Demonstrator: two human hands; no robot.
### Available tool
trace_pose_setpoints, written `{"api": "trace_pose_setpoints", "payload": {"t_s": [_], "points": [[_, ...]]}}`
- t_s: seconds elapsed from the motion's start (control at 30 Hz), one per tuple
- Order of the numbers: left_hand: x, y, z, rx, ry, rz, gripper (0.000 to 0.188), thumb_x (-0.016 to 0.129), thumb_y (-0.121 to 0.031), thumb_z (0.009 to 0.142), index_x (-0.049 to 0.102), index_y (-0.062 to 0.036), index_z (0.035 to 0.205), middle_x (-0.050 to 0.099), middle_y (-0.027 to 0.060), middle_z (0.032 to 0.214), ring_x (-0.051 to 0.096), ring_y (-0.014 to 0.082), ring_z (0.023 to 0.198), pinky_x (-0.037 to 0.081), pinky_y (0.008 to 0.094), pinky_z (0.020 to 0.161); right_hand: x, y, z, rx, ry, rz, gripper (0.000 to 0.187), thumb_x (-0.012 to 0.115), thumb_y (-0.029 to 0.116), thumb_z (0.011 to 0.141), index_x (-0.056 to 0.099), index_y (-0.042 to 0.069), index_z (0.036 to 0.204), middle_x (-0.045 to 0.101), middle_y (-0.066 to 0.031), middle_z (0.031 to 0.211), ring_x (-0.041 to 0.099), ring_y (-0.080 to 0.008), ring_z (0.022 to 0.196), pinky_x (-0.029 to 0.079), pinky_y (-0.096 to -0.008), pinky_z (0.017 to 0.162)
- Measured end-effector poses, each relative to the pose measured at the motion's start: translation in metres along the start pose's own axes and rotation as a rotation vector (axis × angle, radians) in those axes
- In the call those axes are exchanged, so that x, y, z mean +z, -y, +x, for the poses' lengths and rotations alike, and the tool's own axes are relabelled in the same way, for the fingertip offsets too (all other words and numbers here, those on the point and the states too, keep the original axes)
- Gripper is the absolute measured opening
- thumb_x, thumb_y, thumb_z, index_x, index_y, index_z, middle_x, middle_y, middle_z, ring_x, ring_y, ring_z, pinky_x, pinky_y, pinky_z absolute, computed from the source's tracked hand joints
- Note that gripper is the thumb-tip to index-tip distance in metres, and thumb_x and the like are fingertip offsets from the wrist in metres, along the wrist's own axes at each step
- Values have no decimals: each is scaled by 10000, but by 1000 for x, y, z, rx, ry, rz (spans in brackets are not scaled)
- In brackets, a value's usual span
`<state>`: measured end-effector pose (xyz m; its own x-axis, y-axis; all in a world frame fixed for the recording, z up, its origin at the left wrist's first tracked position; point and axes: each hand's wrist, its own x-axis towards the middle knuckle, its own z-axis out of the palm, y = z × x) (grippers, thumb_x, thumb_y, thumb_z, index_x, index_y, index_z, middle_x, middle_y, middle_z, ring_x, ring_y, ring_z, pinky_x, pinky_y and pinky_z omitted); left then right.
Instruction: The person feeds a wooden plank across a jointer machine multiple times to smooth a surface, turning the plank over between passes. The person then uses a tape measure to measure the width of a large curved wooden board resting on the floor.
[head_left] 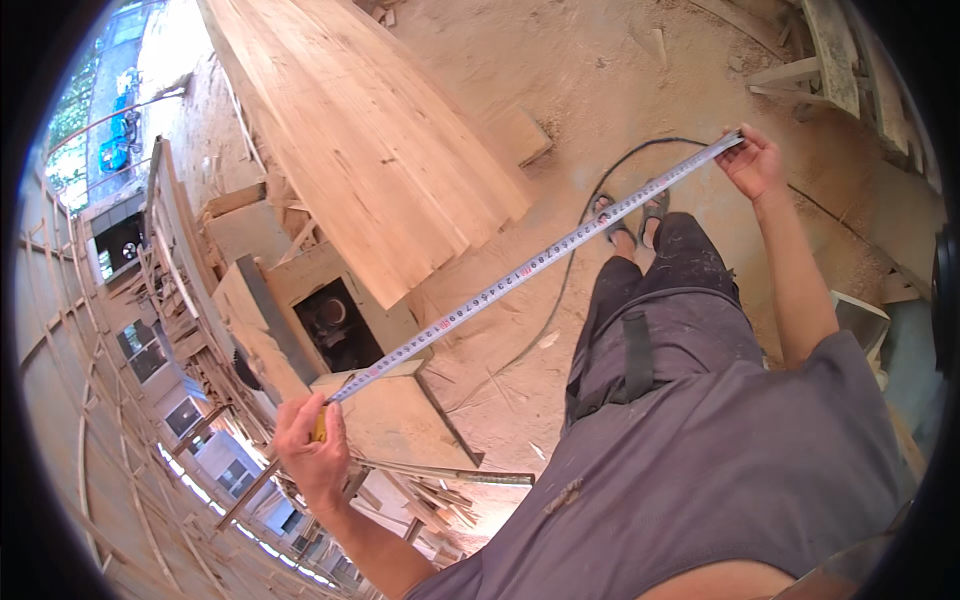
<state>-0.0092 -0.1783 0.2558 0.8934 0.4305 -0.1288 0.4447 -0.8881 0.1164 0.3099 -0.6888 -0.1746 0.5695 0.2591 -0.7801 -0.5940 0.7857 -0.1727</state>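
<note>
A tape measure is stretched between my two hands, its pale blade (pixel 545 258) running taut on a slant across the view. My left hand (pixel 310 455), at the lower left, is closed around the yellow case (pixel 320 427), which the fingers mostly cover. Higher up at the right, my right hand (pixel 757 168) pinches the blade's free end between thumb and fingers. Beyond the blade lie long, light wooden boards (pixel 370 150), side by side with slightly uneven near ends. The blade passes in front of those ends, apparently without touching them.
A dusty wooden housing (pixel 410 405) with a dark square opening (pixel 338 325) stands by my left hand. A black cable (pixel 572 265) curves over the sawdust-covered floor (pixel 620 90) near my feet. Scrap wood (pixel 435 510) lies at the lower left; timber (pixel 835 70) is stacked at the upper right.
</note>
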Motion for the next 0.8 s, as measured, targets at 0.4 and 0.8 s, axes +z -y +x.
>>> {"api": "trace_pose_setpoints", "payload": {"t_s": [0.4, 0.8], "points": [[10, -59, 55, -40, 156, 527, 145, 605, 24, 834, 674, 10, 961, 601, 122, 877, 579, 326, 846, 452, 424, 759, -56, -107, 78, 72, -399, 61, 194, 637, 179, 953, 555, 43, 1064, 596, -145, 1050, 580, -309, 998, 503, -499, 927], [145, -161, 170, -164, 494, 1033, 224, 665, -234, 874, 756, -34, 831, 687, 165, 844, 666, 361, 822, 514, 467, 732, -160, -73, 76, -150, -361, -1647, 361, 693, 154, 823, 677, -37, 1130, 737, -177, 993, 698, -281, 932, 523, -351, 891]]}}
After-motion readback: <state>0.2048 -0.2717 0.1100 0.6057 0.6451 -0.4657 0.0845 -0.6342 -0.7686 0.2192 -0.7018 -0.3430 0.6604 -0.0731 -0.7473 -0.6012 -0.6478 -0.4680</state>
